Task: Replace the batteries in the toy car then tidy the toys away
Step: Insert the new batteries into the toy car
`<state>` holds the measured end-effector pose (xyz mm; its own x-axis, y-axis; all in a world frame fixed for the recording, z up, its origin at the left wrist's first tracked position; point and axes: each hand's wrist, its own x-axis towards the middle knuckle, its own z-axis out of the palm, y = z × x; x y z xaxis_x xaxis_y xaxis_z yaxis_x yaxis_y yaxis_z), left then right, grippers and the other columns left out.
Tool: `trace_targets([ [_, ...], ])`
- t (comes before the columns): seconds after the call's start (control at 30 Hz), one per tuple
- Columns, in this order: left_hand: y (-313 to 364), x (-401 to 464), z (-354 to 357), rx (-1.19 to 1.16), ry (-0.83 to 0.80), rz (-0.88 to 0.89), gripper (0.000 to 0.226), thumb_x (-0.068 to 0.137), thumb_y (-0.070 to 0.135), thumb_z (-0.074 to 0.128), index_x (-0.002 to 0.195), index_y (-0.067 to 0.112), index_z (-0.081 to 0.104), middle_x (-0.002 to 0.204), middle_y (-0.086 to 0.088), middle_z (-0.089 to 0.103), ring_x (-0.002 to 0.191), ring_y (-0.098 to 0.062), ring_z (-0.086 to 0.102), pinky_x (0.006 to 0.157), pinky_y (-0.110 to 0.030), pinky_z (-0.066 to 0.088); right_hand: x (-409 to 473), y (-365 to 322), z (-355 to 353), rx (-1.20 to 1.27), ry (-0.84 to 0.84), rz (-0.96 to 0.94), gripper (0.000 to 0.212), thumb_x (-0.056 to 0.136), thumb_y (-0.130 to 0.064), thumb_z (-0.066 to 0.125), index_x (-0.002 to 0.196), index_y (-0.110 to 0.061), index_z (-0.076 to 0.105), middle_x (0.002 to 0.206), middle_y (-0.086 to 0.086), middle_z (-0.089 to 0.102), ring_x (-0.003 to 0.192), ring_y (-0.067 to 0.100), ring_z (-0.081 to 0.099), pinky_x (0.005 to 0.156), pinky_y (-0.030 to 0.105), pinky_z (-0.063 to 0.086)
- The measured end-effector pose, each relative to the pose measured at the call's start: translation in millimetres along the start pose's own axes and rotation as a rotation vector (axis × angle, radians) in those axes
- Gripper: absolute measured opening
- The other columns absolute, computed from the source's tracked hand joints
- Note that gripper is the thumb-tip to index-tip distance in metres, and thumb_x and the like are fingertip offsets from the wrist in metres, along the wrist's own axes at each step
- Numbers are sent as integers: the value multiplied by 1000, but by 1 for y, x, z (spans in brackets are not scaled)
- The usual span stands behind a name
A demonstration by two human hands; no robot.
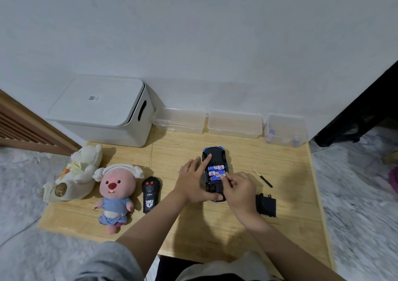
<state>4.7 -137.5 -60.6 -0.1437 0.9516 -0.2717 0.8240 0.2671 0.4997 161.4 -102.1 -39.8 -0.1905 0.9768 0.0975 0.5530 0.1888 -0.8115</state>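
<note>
Your right hand (239, 189) pinches the nearest battery (216, 178) in the upturned car (215, 168) (mid-table); your left hand (193, 179) lies spread flat, pressing the car's left side. The cover (266, 205) and screwdriver (262, 177) lie right, the remote (150, 194) and plushes (94, 183) left.

Blue toy car (217, 149), black underside; blue-white batteries (216, 168); black remote (150, 192); pink plush (115, 191).

Remote (150, 194) left of toy car (215, 158)
</note>
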Motion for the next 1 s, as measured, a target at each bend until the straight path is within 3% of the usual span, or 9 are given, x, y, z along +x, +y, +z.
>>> trace_targets([
  [0.13, 0, 1, 0, 4, 1, -1, 123, 41, 90, 51, 136, 56, -19, 158, -6, 14, 144, -28, 9, 115, -53, 15, 0, 9, 8, -30, -21, 27, 11, 83, -9, 69, 87, 1, 74, 76, 4, 51, 71, 18, 52, 59, 12, 36],
  [0.37, 2, 2, 0, 14, -6, 1, 118, 44, 87, 49, 134, 58, -21, 157, -5, 13, 145, -29, 7, 114, -54, 16, -4, 15, 8, -227, -20, -137, 29, 88, -25, 56, 71, -6, 71, 72, -2, 43, 65, 19, 49, 54, 35, 48],
  [0.47, 2, 2, -1, 17, -18, -9, 117, 43, 86, 48, 134, 58, -21, 158, -5, 11, 145, -29, 6, 115, -54, 15, -6, 18, 7, -321, -54, -215, 40, 90, -34, 43, 74, -8, 70, 75, -1, 42, 68, 20, 48, 55, 34, 45],
  [0.6, 3, 2, -1, 16, -24, -12, 117, 44, 86, 48, 134, 58, -20, 158, -5, 11, 145, -28, 5, 116, -53, 13, 0, 13, 3, -473, -40, -294, 41, 89, -34, 39, 74, -9, 67, 75, 3, 47, 64, 20, 48, 55, 29, 40],
  [0.73, 2, 1, -1, 30, -8, -10, 117, 44, 87, 48, 134, 58, -20, 158, -6, 13, 145, -27, 6, 115, -52, 14, 1, 10, -3, -668, -141, -368, 41, 87, -36, 35, 78, -13, 67, 77, 1, 50, 67, 19, 49, 60, 30, 43],
  [0.83, 2, 1, -1, 49, 0, -3, 120, 42, 90, 46, 136, 56, -19, 158, -7, 13, 144, -29, 7, 115, -52, 14, 4, 8, -9, -588, -243, -345, 39, 91, -35, 36, 85, -14, 69, 83, 0, 51, 75, 21, 51, 68, 34, 44],
  [0.9, 1, 0, -2, 53, -11, -17, 123, 40, 92, 47, 137, 55, -19, 159, -6, 10, 145, -29, 6, 116, -53, 13, 8, 11, -18, -365, -344, -240, 30, 94, -29, 46, 101, -13, 70, 90, 1, 53, 84, 21, 52, 74, 34, 45],
  [0.93, 1, 1, -2, 52, -16, -24, 124, 39, 92, 48, 138, 56, -19, 159, -6, 9, 145, -29, 5, 116, -53, 12, 7, 14, -26, -222, -327, -163, 24, 93, -23, 53, 105, -12, 70, 90, 0, 54, 85, 20, 54, 74, 33, 46],
  [1.0, 1, 1, -3, 47, -24, -30, 126, 39, 92, 50, 139, 56, -17, 159, -6, 8, 145, -29, 4, 116, -53, 11, 0, 27, -42, -57, -122, -11, 20, 88, -15, 63, 105, -8, 71, 90, -2, 56, 85, 20, 60, 75, 30, 48],
])
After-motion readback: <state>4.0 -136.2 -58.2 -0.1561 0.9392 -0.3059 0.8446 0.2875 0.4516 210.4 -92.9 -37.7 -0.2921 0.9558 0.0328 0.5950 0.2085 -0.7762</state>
